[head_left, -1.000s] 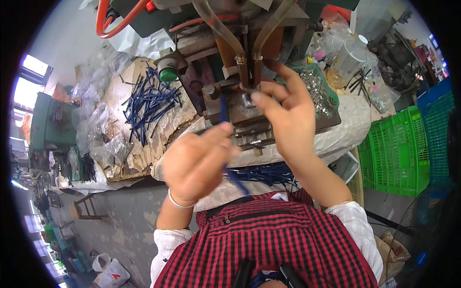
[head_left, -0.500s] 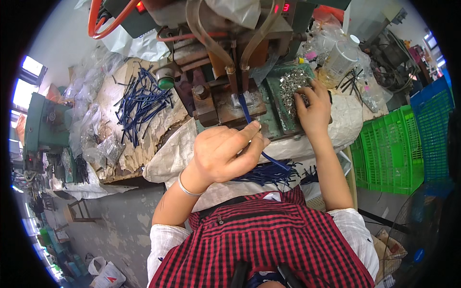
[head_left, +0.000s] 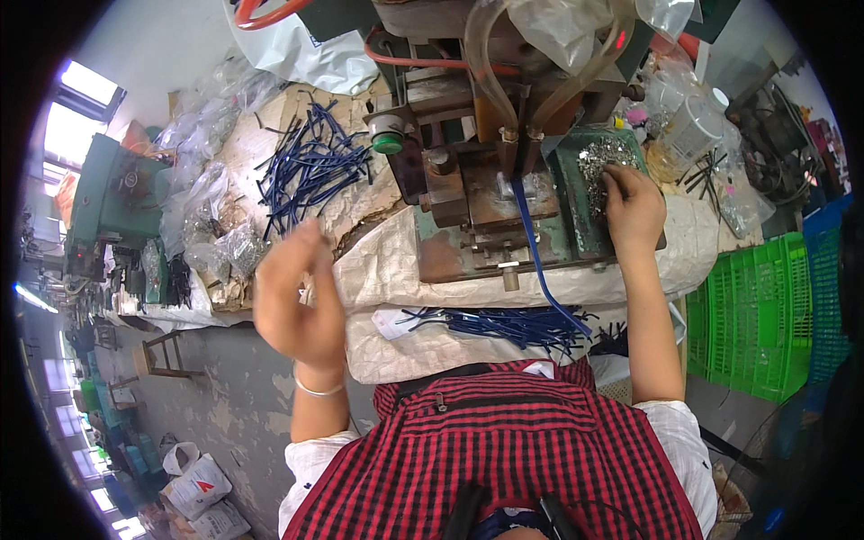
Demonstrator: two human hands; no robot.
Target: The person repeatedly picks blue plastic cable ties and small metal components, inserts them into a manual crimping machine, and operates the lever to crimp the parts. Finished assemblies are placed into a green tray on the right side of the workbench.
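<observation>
My left hand (head_left: pixel 301 297), blurred by motion, is off to the left, just short of a pile of dark blue cords (head_left: pixel 310 166). Its thumb and fingers look apart, and no cord shows in them. One blue cord (head_left: pixel 533 236) runs from the metal block of a press (head_left: pixel 504 193) and hangs over the front edge, touched by neither hand. At the green tray (head_left: pixel 585 236), my right hand (head_left: pixel 637 216) has its fingers bent and close together among small shiny metal pieces (head_left: pixel 605 155). What lies between the fingertips is hidden.
A bundle of blue cords (head_left: pixel 504 326) lies on pale cloth in front of the press. A clear plastic jar (head_left: pixel 688 130) stands beyond the tray, and green crates (head_left: pixel 751 315) are at right. Bags of metal pieces (head_left: pixel 243 247) lie at left.
My left hand has let go of the blue cord at the press and swung left toward the pile. The cord now hangs loose. My right hand stays in the metal pieces.
</observation>
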